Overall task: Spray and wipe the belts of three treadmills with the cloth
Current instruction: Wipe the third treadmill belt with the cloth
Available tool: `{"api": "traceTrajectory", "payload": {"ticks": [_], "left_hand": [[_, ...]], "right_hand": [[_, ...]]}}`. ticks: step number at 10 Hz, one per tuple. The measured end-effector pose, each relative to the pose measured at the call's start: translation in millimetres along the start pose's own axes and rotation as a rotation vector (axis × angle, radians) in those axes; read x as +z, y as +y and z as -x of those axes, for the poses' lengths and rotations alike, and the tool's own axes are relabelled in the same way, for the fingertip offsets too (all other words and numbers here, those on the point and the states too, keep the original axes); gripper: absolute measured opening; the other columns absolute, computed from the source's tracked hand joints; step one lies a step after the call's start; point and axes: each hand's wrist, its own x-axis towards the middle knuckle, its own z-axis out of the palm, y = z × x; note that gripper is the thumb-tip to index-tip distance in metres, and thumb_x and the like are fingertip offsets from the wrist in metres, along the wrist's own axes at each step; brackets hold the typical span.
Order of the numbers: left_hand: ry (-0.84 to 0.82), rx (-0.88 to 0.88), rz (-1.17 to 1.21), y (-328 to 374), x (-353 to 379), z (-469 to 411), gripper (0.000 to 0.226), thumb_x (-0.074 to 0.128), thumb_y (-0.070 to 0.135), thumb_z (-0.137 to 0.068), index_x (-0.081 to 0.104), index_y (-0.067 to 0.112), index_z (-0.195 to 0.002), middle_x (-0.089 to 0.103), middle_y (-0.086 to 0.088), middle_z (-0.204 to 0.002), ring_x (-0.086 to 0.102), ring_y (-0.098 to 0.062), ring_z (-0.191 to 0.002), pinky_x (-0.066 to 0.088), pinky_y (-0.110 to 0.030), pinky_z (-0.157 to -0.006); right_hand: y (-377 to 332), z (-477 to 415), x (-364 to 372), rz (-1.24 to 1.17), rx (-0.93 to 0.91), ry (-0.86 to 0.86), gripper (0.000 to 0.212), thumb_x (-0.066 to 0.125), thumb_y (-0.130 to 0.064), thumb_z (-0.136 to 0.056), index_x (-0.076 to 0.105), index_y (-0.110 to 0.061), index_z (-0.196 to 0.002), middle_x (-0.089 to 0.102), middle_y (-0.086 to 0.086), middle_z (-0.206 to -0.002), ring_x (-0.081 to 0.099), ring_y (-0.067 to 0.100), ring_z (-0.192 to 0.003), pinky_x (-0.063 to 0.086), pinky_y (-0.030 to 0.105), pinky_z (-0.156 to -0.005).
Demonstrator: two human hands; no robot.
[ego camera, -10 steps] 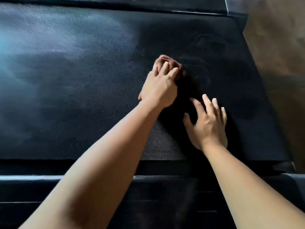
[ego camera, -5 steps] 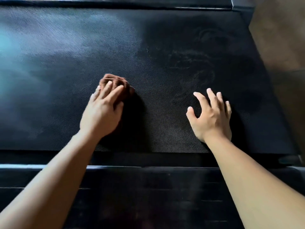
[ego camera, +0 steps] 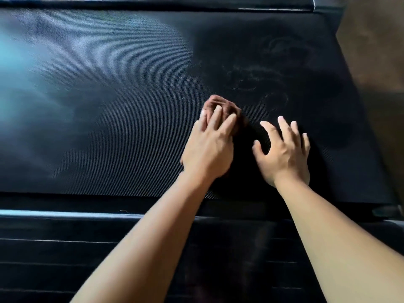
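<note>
- Head view, centre of the frame: left hand point(ego camera: 207, 149) on top of a bunched reddish-brown cloth point(ego camera: 215, 101), fingers laid nearly straight over the wad, pressing it down rather than clenched round it; thumb out of sight.
- Cloth itself on the black treadmill belt point(ego camera: 109, 119), just right of the frame's middle, partly covered by those fingers, its far edge poking out above the fingertips.
- Just to the right, close beside the cloth but not touching it: right hand point(ego camera: 284, 156), released, palm down, fingers spread with their tips on the belt, grasping nothing.
- Both bare forearms in from the bottom edge, crossing the dark ribbed side rail point(ego camera: 87, 248) along the lower part of the frame.
- Belt across nearly the whole picture, finely woven in texture; pale bluish sheen point(ego camera: 26, 68) over its left half, faint whitish swirl marks point(ego camera: 258, 82) on the darker upper right part, above the hands.
- Far rail point(ego camera: 153, 3) as a thin dark strip along the top edge.
- Brown floor point(ego camera: 376, 51) in the upper right corner, beyond the belt's end.
</note>
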Motion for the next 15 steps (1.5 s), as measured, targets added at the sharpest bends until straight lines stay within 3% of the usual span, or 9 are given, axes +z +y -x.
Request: {"api": "traceTrajectory", "payload": {"ticks": [2, 3, 4, 5, 7, 9, 11, 13, 15], "left_hand": [[-0.082, 0.058, 0.030, -43.5, -6.2, 64.1, 0.058, 0.034, 0.040, -0.096, 0.039, 0.027, -0.153, 0.031, -0.009, -0.164, 0.023, -0.033, -0.153, 0.028, -0.050, -0.120], [-0.055, -0.031, 0.012, -84.2, -20.0, 83.8, 0.060, 0.035, 0.041, -0.096, 0.039, 0.026, -0.154, 0.031, -0.010, -0.164, 0.024, -0.031, -0.153, 0.025, -0.050, -0.123], [0.010, -0.187, 0.017, -116.8, -37.6, 79.6, 0.061, 0.042, 0.036, -0.094, 0.042, 0.022, -0.153, 0.031, -0.012, -0.163, 0.022, -0.025, -0.153, 0.010, -0.036, -0.127], [0.036, -0.295, 0.013, -126.3, -43.5, 48.0, 0.059, 0.048, 0.028, -0.098, 0.037, 0.020, -0.155, 0.024, -0.012, -0.166, 0.014, -0.025, -0.155, 0.001, -0.031, -0.126], [0.046, -0.194, 0.012, -66.4, -29.5, -29.4, 0.055, 0.045, 0.025, -0.103, 0.033, 0.019, -0.156, 0.022, -0.007, -0.167, 0.008, -0.022, -0.156, -0.002, -0.035, -0.126], [-0.049, 0.029, 0.019, 1.4, -8.3, -7.6, 0.062, 0.028, 0.037, -0.092, 0.045, 0.021, -0.149, 0.036, -0.015, -0.160, 0.022, -0.032, -0.152, 0.020, -0.047, -0.124], [-0.088, -0.038, 0.062, -50.9, -13.3, 74.1, 0.061, 0.035, 0.043, -0.094, 0.041, 0.030, -0.152, 0.032, -0.006, -0.164, 0.027, -0.033, -0.152, 0.028, -0.052, -0.121], [-0.026, -0.208, 0.049, -117.2, -31.0, 69.2, 0.060, 0.045, 0.041, -0.096, 0.038, 0.029, -0.154, 0.027, -0.009, -0.165, 0.019, -0.031, -0.154, 0.017, -0.046, -0.126], [0.075, -0.272, 0.063, -108.5, -35.0, -8.9, 0.058, 0.051, 0.024, -0.100, 0.035, 0.024, -0.156, 0.020, -0.005, -0.168, 0.008, -0.025, -0.156, 0.002, -0.033, -0.127]], "right_hand": [[1.2, 0.5, 1.1, 0.006, 0.000, 0.005, 0.056, 0.040, -0.054, -0.092, 0.038, -0.039, -0.145, 0.021, 0.002, -0.163, 0.010, 0.026, -0.152, 0.004, 0.049, -0.123], [1.4, 0.2, 2.0, 0.003, 0.000, 0.014, 0.055, 0.042, -0.054, -0.092, 0.039, -0.040, -0.145, 0.022, 0.002, -0.163, 0.011, 0.026, -0.152, 0.004, 0.049, -0.123], [0.6, 0.0, 1.4, -0.007, 0.003, 0.021, 0.058, 0.037, -0.057, -0.088, 0.040, -0.040, -0.144, 0.023, 0.002, -0.162, 0.012, 0.026, -0.151, 0.004, 0.049, -0.123], [-0.5, 0.2, 1.7, -0.012, -0.002, 0.023, 0.058, 0.038, -0.056, -0.089, 0.041, -0.039, -0.144, 0.024, 0.003, -0.162, 0.013, 0.027, -0.151, 0.004, 0.049, -0.123], [-0.2, 0.4, 2.0, -0.007, -0.004, 0.028, 0.055, 0.045, -0.052, -0.092, 0.042, -0.037, -0.144, 0.025, 0.004, -0.162, 0.014, 0.028, -0.151, 0.004, 0.050, -0.123], [0.8, -0.3, 1.1, -0.023, -0.004, 0.028, 0.054, 0.043, -0.046, -0.092, 0.042, -0.036, -0.146, 0.024, 0.004, -0.162, 0.013, 0.028, -0.151, 0.005, 0.050, -0.122], [0.7, -0.6, 3.2, -0.020, -0.010, 0.051, 0.058, 0.035, -0.052, -0.088, 0.043, -0.037, -0.144, 0.028, 0.005, -0.161, 0.017, 0.030, -0.150, 0.007, 0.051, -0.122], [0.1, 0.4, 3.3, -0.018, -0.005, 0.061, 0.058, 0.036, -0.052, -0.088, 0.044, -0.037, -0.143, 0.028, 0.005, -0.161, 0.017, 0.030, -0.150, 0.008, 0.052, -0.122], [0.3, -0.6, 3.3, -0.018, -0.004, 0.041, 0.054, 0.041, -0.049, -0.091, 0.043, -0.037, -0.144, 0.027, 0.004, -0.161, 0.016, 0.030, -0.150, 0.007, 0.052, -0.122]]}}
